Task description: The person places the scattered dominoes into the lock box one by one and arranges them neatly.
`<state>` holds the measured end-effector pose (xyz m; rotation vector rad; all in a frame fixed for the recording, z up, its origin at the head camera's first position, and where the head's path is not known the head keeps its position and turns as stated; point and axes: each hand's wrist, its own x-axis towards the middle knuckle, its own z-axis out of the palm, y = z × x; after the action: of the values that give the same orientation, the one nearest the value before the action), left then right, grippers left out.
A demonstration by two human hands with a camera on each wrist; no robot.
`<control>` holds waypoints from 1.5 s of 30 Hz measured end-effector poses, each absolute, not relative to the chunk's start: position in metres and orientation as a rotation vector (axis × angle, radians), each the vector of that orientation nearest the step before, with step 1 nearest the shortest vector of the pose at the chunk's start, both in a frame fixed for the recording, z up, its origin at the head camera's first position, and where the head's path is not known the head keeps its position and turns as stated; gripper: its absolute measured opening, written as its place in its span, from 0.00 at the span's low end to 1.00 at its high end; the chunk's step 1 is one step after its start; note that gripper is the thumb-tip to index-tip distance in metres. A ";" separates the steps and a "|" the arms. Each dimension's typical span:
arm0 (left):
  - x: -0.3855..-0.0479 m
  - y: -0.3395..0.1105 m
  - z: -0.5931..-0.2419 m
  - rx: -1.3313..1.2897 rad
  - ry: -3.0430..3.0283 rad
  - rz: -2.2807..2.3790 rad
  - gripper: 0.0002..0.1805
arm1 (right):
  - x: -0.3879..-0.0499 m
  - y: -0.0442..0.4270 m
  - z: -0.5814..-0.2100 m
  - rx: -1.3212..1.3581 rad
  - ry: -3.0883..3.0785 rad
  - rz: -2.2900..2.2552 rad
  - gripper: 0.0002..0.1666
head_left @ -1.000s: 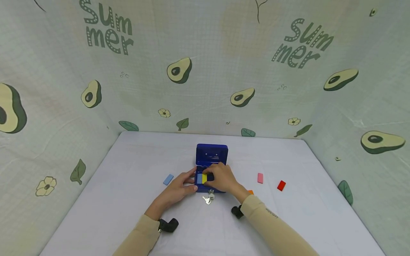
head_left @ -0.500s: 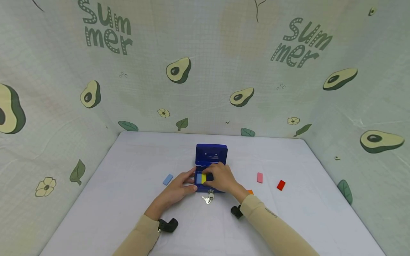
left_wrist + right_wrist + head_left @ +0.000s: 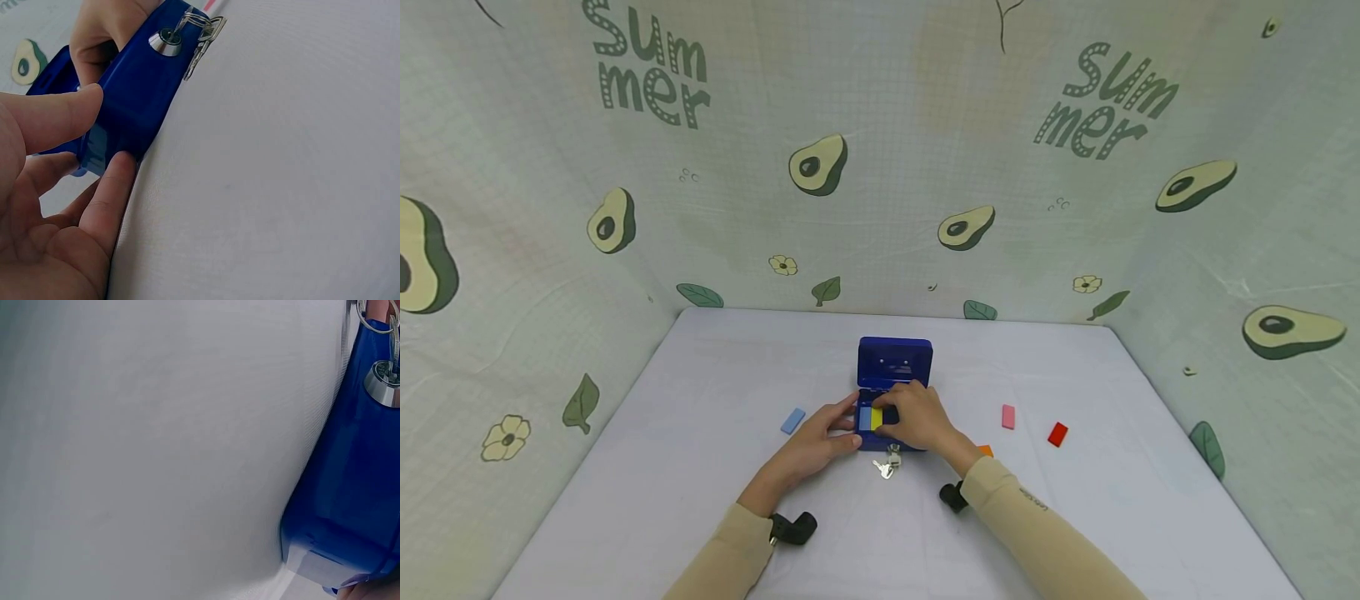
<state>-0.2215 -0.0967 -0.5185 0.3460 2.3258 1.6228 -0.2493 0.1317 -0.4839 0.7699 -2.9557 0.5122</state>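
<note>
A small dark blue cash box [image 3: 895, 360] stands on the white table with its lid raised at the back. Inside, a light blue block [image 3: 865, 418] lies beside a yellow block [image 3: 877, 419]. My right hand [image 3: 919, 417] reaches into the box and pinches the yellow block between thumb and fingers; the hand covers the box's right part. My left hand [image 3: 820, 435] rests against the left end, its thumb near the front corner and its fingers spread along the side. Keys [image 3: 203, 40] on a ring hang from the round lock [image 3: 165, 41] in front.
Left of the box lies another light blue block [image 3: 793, 421]. To the right are a pink block [image 3: 1008, 417] and a red block [image 3: 1057, 434]. An orange block [image 3: 986, 451] is partly hidden behind my right wrist. Patterned cloth walls [image 3: 880, 167] surround the table.
</note>
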 end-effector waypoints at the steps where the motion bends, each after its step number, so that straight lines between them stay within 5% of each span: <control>1: -0.221 -0.097 -0.519 0.346 2.326 1.622 0.41 | -0.249 0.132 -0.484 0.771 -2.957 0.505 0.23; 45: -0.220 -0.096 -0.517 0.321 2.337 1.606 0.41 | -0.242 0.174 -0.457 0.771 -3.005 0.810 0.27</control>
<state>-0.2201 -0.0961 -0.5169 0.3205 2.3374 1.6063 -0.2425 0.1744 -0.4565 0.7705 -3.0045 0.8102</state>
